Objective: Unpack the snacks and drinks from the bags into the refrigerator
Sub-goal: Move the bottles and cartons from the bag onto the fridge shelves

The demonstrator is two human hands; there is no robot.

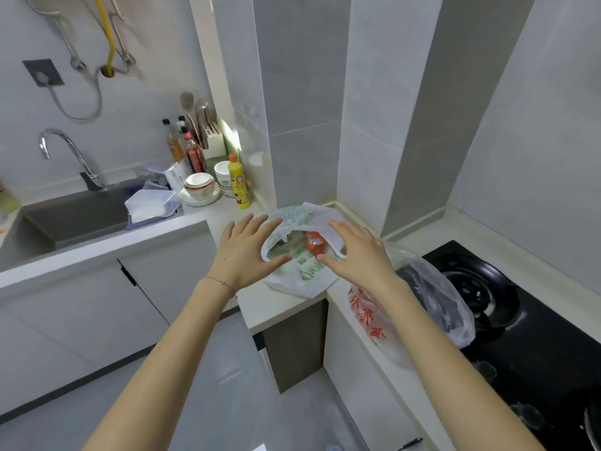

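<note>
A white plastic bag with green print [300,275] is seen lying on the corner of the pale countertop [270,307], its mouth gaping upward. Inside the opening, a red-labelled bottle [314,245] is visible, lying tilted between the two sets of fingers; what else is in the bag cannot be made out.

Just right of the right fingers, partly covered by the right forearm, a second, clear bag with red characters [432,304] is slumped on the counter edge, overlapping the black gas hob [527,323]. Beyond the left fingertips, a yellow dish-soap bottle [238,182] is stood on the counter, with stacked bowls [199,187] just past it and a knife block with utensils [211,138] and sauce bottles [185,148] further back against the wall. Well to the left of the left hand, a steel sink [74,216] with a clear lidded container [151,205] at its rim and a curved tap [70,154] is seen.

The left hand [245,252] is held palm down with fingers spread wide, its fingertips [272,222] at the left rim of the bag's mouth; nothing is gripped. The right hand [357,252] is likewise spread wide and empty, its fingers resting on or just above the bag's right rim and the thumb tip beside the bottle; actual contact cannot be told.
</note>
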